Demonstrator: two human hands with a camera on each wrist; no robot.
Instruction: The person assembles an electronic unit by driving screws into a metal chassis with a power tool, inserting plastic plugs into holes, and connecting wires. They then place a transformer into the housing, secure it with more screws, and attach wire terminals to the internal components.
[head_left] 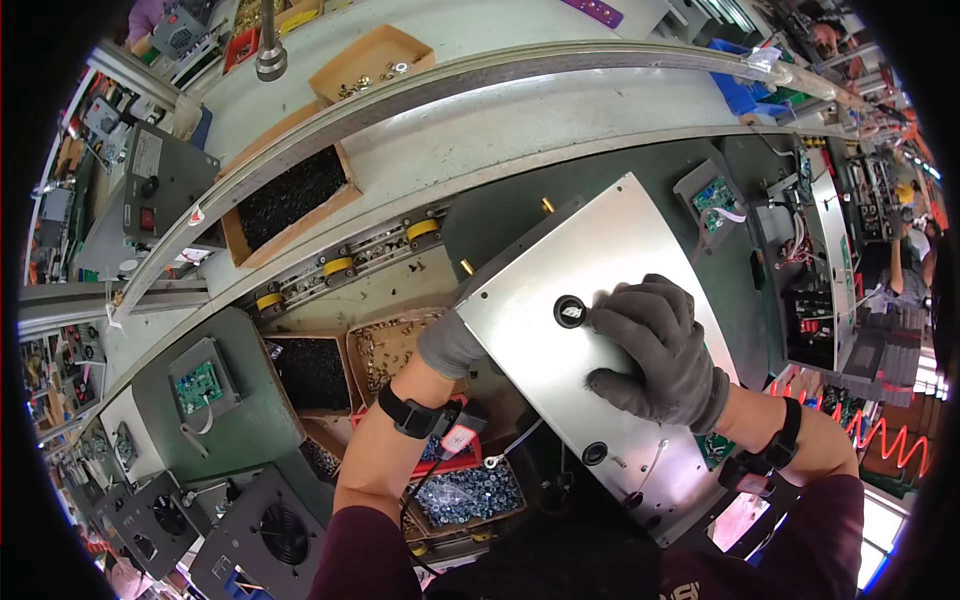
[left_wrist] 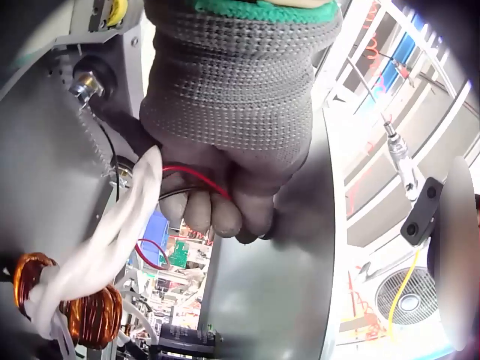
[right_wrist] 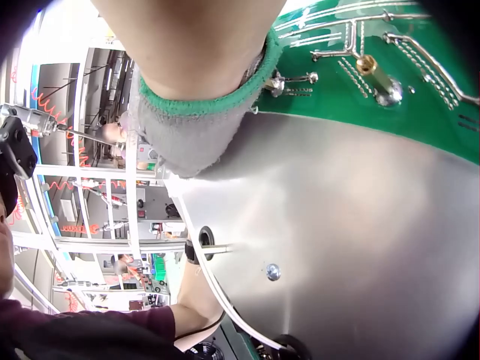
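1. As viewed from the head, see a silver metal panel [head_left: 530,350] slanting across the centre, partly over a dark green mat [head_left: 510,215]. On top, note a gloved right hand [head_left: 655,350] with fingers loosely bent, touching the metal but grasping nothing, just beside a black grommet [head_left: 569,311]. At the panel's left edge, find a gloved left hand [head_left: 445,348], partly hidden beneath.
2. From the left wrist, see that hand beside a grey metal wall [left_wrist: 52,150], with fingertips [left_wrist: 227,220] curled; cannot tell whether grasping anything. Nearby, note a red wire [left_wrist: 191,174], white sleeving [left_wrist: 120,217] and copper coils [left_wrist: 94,319].
3. From the right wrist, see a grey glove cuff [right_wrist: 187,139] over the panel, near a green circuit board [right_wrist: 420,82]; fingers out of sight.
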